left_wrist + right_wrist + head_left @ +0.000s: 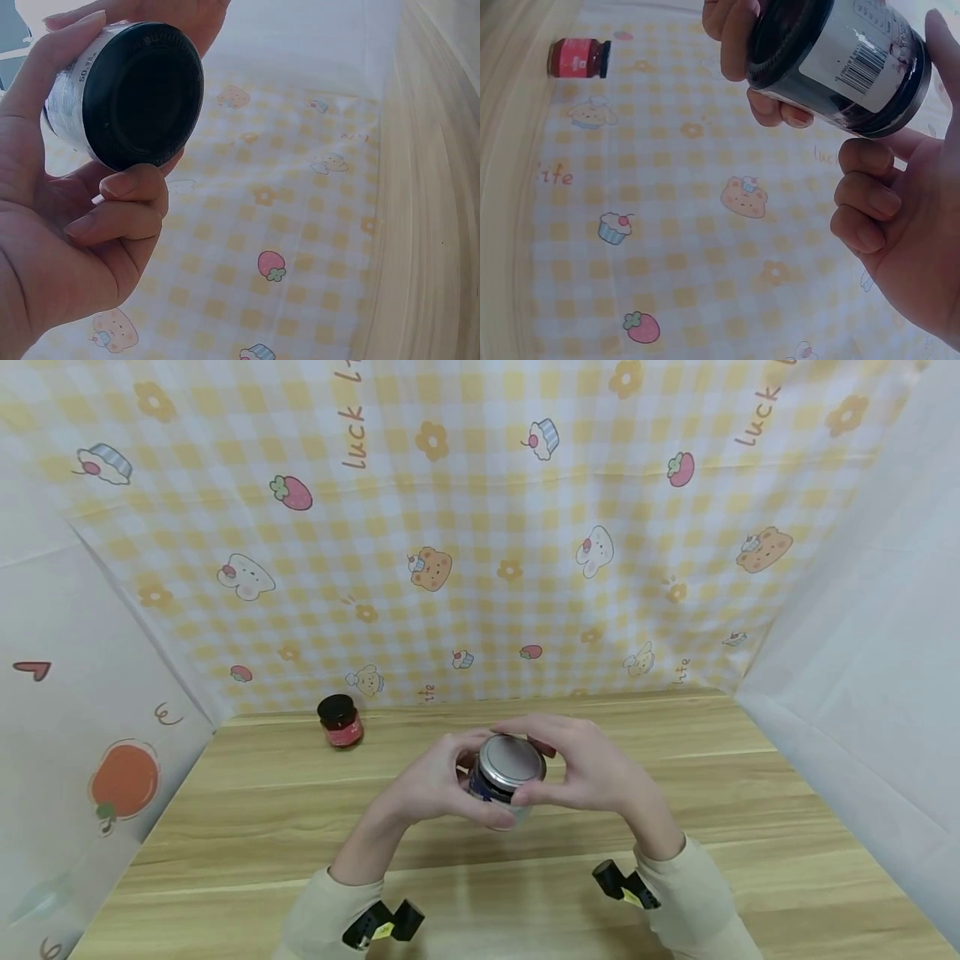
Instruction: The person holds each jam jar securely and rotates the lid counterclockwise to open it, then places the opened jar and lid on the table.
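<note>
Above the middle of the table, a dark glass jar [840,45] with a silver lid [512,760] is held between both hands. My left hand [438,781] grips the jar's body, with the thumb on the near side and fingers curled round the far side. At the lid, my right hand [592,768] holds the rim between thumb and index finger; its other fingers are curled in. The jar's dark base [146,97] shows in the left wrist view. A white label [855,64] with a barcode wraps its side.
A smaller jar [341,724] with a black lid and a red label stands at the back left of the wooden table [247,835]. Behind the table hangs a yellow checked cloth [480,527], with white cloths at both sides.
</note>
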Tool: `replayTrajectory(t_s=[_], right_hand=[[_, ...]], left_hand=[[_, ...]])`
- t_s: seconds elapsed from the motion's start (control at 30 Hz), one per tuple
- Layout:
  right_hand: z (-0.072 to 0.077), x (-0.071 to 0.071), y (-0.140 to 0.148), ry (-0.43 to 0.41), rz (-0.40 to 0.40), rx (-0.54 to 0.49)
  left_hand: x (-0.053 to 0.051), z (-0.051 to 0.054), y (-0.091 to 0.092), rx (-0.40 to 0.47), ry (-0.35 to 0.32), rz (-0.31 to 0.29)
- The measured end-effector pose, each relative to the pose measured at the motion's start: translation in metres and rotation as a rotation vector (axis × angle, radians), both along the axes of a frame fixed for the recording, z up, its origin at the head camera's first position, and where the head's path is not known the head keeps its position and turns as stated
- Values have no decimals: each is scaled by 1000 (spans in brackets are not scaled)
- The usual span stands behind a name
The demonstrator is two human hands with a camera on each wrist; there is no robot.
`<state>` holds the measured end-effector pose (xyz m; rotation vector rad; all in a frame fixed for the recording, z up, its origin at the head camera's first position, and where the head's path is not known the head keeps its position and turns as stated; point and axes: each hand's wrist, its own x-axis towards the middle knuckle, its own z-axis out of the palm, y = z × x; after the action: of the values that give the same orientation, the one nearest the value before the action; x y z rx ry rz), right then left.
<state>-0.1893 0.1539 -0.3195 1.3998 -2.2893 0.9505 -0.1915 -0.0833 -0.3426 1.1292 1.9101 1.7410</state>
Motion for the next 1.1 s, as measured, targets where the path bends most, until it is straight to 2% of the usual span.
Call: replayTrajectory(t_s=[0.07, 0.17, 0.3, 0.43, 0.63, 0.87, 0.97, 1.1], right_hand=[[0, 0, 0, -7, -3, 4], [1, 1, 1, 7, -34, 9], [1, 1, 3, 34, -105, 8], [4, 3, 4, 12, -172, 17], [6, 6, 2, -30, -264, 49], [5, 9, -2, -24, -333, 57], [4, 9, -3, -21, -353, 63], [2, 9, -4, -36, -371, 72]], left_hand=[[0, -1, 0, 6, 4, 8], [1, 0, 0, -5, 26, 61], [4, 2, 2, -66, 61, 188], [6, 1, 6, -129, 110, 313], [8, -2, 13, -223, 258, 503], [14, -2, 22, -296, 455, 700], [17, -2, 26, -343, 510, 766], [21, -2, 29, -401, 547, 821]])
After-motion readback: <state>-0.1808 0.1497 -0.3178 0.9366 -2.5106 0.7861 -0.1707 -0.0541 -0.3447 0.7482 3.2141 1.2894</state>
